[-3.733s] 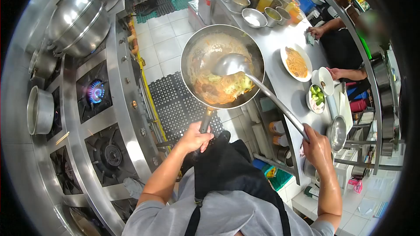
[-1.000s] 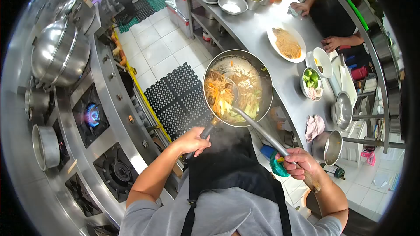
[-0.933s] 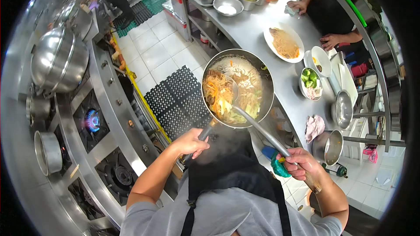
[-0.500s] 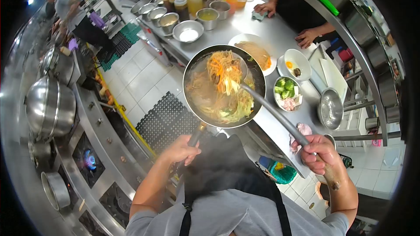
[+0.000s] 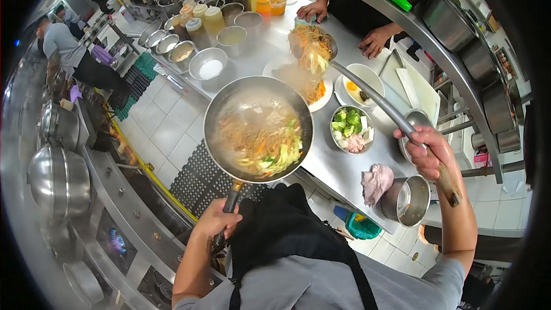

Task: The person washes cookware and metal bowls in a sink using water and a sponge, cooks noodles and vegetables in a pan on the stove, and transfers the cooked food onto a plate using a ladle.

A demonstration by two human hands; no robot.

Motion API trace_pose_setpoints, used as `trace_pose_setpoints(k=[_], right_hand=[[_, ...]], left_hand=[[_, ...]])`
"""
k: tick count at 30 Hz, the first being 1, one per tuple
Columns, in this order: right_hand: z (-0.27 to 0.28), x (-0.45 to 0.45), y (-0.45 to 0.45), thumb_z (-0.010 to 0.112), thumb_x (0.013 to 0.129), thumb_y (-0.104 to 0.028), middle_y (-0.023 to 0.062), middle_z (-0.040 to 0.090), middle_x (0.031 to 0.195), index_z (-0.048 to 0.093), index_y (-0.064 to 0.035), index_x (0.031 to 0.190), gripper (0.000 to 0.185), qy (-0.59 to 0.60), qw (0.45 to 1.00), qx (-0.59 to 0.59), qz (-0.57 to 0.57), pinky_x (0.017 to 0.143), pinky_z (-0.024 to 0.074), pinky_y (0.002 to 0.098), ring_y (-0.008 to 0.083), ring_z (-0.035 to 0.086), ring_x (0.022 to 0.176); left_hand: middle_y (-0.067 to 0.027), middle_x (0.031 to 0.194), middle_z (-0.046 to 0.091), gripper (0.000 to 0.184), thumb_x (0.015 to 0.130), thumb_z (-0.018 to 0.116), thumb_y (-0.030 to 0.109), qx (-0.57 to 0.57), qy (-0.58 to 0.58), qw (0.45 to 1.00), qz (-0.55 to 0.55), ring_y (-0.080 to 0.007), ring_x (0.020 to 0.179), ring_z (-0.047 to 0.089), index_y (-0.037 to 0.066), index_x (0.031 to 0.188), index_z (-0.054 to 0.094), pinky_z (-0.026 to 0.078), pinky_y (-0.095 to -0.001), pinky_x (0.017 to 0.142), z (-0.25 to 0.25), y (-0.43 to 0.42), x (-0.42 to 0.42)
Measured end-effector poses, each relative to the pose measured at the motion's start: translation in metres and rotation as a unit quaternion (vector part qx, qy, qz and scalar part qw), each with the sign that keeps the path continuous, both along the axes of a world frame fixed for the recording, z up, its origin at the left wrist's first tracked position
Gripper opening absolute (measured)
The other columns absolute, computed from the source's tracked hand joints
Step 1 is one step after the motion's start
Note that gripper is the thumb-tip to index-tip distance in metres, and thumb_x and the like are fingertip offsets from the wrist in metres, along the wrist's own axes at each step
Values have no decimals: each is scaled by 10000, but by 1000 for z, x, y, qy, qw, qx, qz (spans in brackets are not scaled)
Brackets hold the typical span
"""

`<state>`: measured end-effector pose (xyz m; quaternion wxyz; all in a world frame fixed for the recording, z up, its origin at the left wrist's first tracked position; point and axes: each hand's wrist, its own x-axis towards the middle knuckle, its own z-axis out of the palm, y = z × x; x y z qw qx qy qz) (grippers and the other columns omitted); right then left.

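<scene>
My left hand [image 5: 220,218] is closed round the black handle of a frying pan [image 5: 211,100], held level in front of my apron. Steaming noodles with cabbage and carrot [image 5: 267,146] lie in the pan. In my right hand [image 5: 427,152] is the long handle of a ladle [image 5: 376,96]. The ladle's bowl, heaped with noodles and vegetables [image 5: 310,46], is raised beyond the pan, above the far side of a white plate [image 5: 325,97]. More noodles and carrot show on that plate, partly hidden by steam.
Beside the plate stand a white bowl with egg [image 5: 372,77] and a metal bowl of broccoli [image 5: 351,129]. A pinkish cloth [image 5: 377,183] and metal pot [image 5: 406,200] are nearer. Another person's hands [image 5: 376,40] rest on the counter. A burner flame [image 5: 117,241] burns at left.
The ladle has risen from over the pan to above the plate, carrying noodles. The pan has shifted left and slightly nearer in view, and the whole view has turned somewhat.
</scene>
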<state>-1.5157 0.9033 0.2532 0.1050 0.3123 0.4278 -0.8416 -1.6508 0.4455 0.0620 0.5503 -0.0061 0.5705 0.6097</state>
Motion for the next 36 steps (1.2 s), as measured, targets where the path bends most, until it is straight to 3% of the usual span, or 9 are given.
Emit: trace_pose_setpoints(k=[7,14,21,23,24,26,29,30,36], right_hand=[[-40,-36,30,513,914,-82,3,441,584,577,53,1103,241,-46,991,109,56,249,246,220,38,337,326],[-56,-70,40,580,866,-67,5,500,570,600,42,975,156,-118,948,244,164,297,350,249,61,425,363],[-41,-104,26,620,819,-113,38,529,562,601,61,907,196,-123,806,494,303,309,370,291,101,477,368],[-34,-105,19,601,812,-118,115,582,591,610,72,926,221,-112,739,576,331,398,452,347,205,552,429],[-44,-102,24,601,812,-118,115,582,591,610,72,926,221,-112,739,576,331,398,452,347,205,552,429],[-68,-92,33,585,808,-111,222,624,673,597,85,1021,289,47,565,740,362,566,517,430,358,623,587],[-59,-76,0,579,799,-99,283,626,761,556,88,1131,382,-41,524,788,321,716,510,491,440,623,751],[-82,-67,7,521,805,-69,260,619,691,523,101,1172,404,-2,486,818,307,649,519,502,411,639,687],[-150,-40,-2,558,796,-79,250,619,688,513,70,1207,439,14,497,830,253,615,507,520,432,610,620]], left_hand=[[-30,498,451,207,769,632,-62,-42,-6,998,56,-135,362,456,47,747,457,373,-284,345,13,-12,7],[-21,499,443,196,752,624,-77,-16,-32,994,102,-134,359,451,51,748,476,356,-278,340,12,-17,12],[-25,499,442,191,751,620,-69,-24,-35,991,128,-138,349,450,54,757,474,349,-277,332,10,-18,12],[-25,499,441,190,751,618,-69,-21,-44,990,133,-138,347,449,54,758,473,348,-277,330,10,-18,12],[-24,498,440,190,750,617,-69,-17,-39,990,133,-138,344,448,55,757,473,351,-276,327,9,-19,12],[-23,498,439,190,749,615,-69,-12,-36,990,133,-138,342,447,56,757,472,353,-276,325,9,-20,11],[-23,497,442,191,748,615,-65,-12,-39,990,138,-136,340,447,56,746,468,358,-274,323,10,-22,8],[-23,496,442,193,747,616,-62,-16,-35,990,136,-135,339,447,56,739,464,359,-273,322,9,-23,7],[-24,492,443,195,750,621,-44,-2,-16,994,111,-131,346,448,56,723,456,359,-277,331,0,-32,-11]])
